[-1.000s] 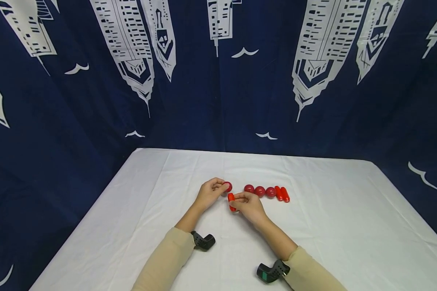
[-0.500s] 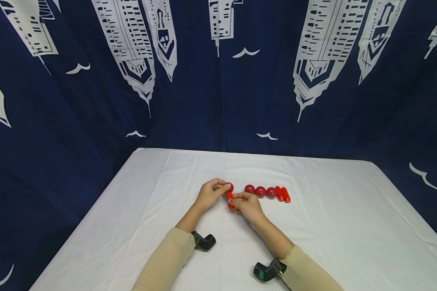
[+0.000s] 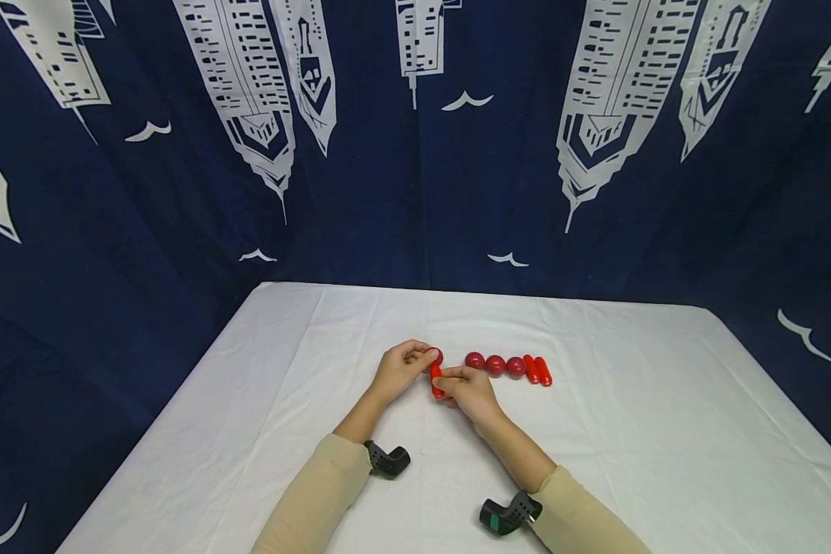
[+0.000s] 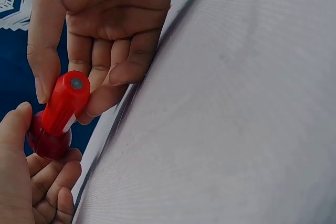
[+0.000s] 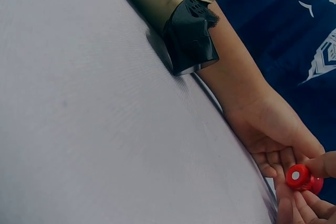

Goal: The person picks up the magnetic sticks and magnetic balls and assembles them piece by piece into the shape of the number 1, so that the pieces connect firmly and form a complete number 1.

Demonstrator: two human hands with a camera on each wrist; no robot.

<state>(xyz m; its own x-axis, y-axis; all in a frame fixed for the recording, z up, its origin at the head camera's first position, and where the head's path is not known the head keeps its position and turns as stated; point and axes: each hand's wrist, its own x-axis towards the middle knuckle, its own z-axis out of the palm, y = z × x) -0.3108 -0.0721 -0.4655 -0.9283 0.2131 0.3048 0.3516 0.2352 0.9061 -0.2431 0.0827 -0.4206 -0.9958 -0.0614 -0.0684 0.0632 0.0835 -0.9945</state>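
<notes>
Item: L hand (image 3: 398,368) fingers pinch dark red ball (image 4: 48,139), R hand (image 3: 469,388) fingers pinch red cylinder (image 4: 65,102), its end butted vs ball, seemingly to mate them, above white desk (image 3: 595,431) centre; spare balls (image 3: 495,364) & cylinders (image 3: 537,370) lined up just R.

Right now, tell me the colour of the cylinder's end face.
Red cylinder, small grey centre dot; left wrist view shows it best.

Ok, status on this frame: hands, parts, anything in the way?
Left hand holds dark red ball. Right hand pinches red peg, its tip at the ball. Spare balls and pegs lie apart, nothing blocking.
</notes>
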